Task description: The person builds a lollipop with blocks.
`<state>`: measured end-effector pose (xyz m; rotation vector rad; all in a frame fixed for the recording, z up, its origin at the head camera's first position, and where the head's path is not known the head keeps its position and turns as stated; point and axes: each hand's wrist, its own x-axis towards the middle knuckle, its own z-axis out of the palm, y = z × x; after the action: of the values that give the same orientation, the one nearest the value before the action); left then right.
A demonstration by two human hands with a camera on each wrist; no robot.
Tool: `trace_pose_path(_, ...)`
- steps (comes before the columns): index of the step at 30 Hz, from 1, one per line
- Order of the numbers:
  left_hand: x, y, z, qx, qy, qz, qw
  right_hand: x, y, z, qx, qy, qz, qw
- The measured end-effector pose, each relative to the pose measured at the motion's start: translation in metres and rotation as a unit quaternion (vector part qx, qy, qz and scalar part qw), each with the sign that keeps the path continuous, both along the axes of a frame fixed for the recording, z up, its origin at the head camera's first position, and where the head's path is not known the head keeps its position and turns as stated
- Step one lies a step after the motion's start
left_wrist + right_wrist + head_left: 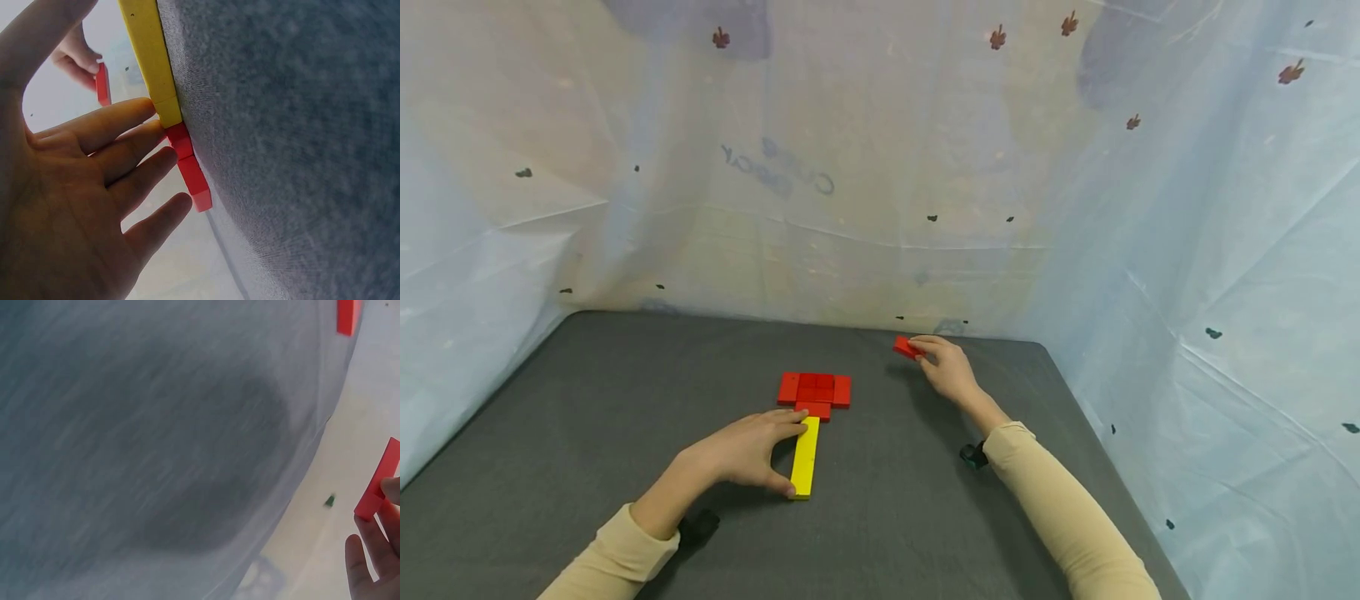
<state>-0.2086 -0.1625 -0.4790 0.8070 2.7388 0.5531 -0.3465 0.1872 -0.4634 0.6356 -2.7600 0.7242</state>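
Observation:
My left hand (748, 447) touches a long yellow block (806, 458) on the dark table, its thumb by the near end and its fingertips by the far end. Its fingers look straight in the left wrist view, against the yellow block (152, 59) and near the red blocks (190, 178). Several flat red blocks (842, 392) lie together just beyond the yellow one. Farther back on the right, my right hand (950, 369) pinches a small red block (904, 346) above the table; this red block (378, 478) shows at the right wrist view's edge.
A dark grey cloth covers the table (887, 533). Pale translucent sheeting (880, 167) with small dark and reddish marks hangs behind it and along the sides. Black bands (973, 456) sit at both wrists.

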Motion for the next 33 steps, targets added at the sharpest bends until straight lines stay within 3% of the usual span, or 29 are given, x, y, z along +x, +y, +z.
trace_pose_path(16, -0.001, 0.001, 0.0, -0.003, -0.001, 0.001, 1.0, 0.005, -0.073, -0.002, 0.013, -0.01, 0.095, 0.9953)
trace_pose_path(33, 0.0, 0.002, 0.001, -0.002, 0.004, 0.003, 1.0, -0.005, -0.122, -0.018, 0.078, -0.043, 0.108, 0.9902)
